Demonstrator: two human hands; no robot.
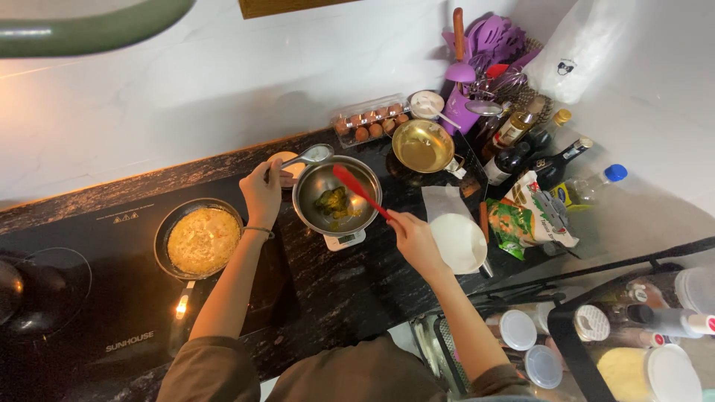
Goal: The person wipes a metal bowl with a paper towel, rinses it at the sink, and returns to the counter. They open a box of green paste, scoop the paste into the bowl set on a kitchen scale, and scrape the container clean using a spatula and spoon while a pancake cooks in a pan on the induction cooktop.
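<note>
Fingers of the right hand [414, 237] clamp a red spatula [359, 190] over greenish, half-mixed food in the steel bowl [337, 196], while the left hand [262, 190] grips a spoon [305, 157].

Both bare forearms reach forward from rolled sleeves: the left hand [262, 190] curls closed, a thin band at its wrist, while the right hand [414, 237] is clenched, knuckles up.

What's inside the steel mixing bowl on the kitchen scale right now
The round steel mixing bowl holds a dark green lump with yellowish bits, and the red spatula blade from the right hand. The bowl bottom under them is covered.
</note>
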